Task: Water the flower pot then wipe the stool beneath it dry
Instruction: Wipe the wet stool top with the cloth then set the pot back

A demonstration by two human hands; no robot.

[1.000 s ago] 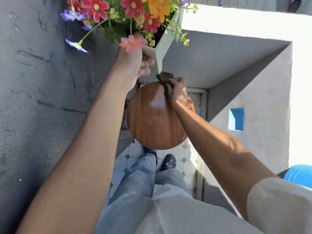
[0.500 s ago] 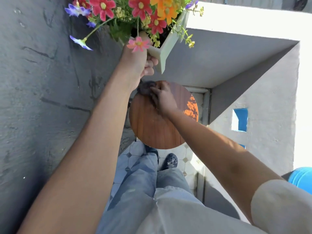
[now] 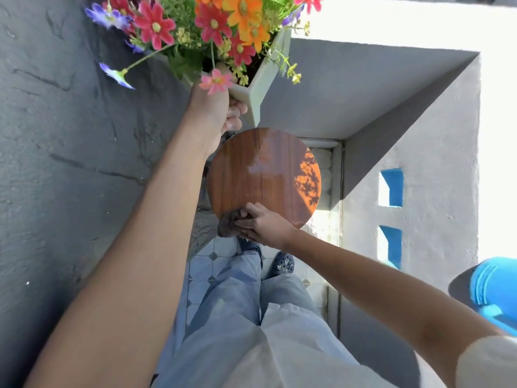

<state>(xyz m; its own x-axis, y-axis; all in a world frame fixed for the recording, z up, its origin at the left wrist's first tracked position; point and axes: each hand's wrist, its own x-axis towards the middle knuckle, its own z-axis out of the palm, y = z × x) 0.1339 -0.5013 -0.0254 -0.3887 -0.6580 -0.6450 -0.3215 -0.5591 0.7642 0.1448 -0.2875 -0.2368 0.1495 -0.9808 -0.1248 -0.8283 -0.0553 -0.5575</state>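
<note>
Wiping looks to be the step in hand, with the watering judged finished, though no watering can or hose shows to confirm it. On the left, the left hand (image 3: 212, 113) holds the pale square flower pot (image 3: 261, 88), crowded with red, orange, pink and purple flowers (image 3: 212, 26), raised clear of its seat; the fingers (image 3: 236, 113) curl under the pot's lower corner, and the thumb's place is hidden behind a pink bloom. Below and just right of that hand stands the round stool with a glossy brown wooden top (image 3: 264, 177), on pale patterned floor tiles (image 3: 204, 261) between a dark grey rough wall (image 3: 70, 163) and a light grey parapet (image 3: 419, 135). A pale sheen lies across the middle of the top, which could be water or only glare, so how dry it is cannot be told. At the near edge of the top the right hand (image 3: 264, 224) presses a crumpled dark brown cloth (image 3: 228, 224) against the wood, partly overhanging the rim; its fingers (image 3: 246, 219) lie close together and bent over the cloth, gripping it. Left to do, by this judgement: finish the far half of the top, then set the pot down on it. At far right a bright blue ribbed container (image 3: 493, 289) stands well apart.
</note>
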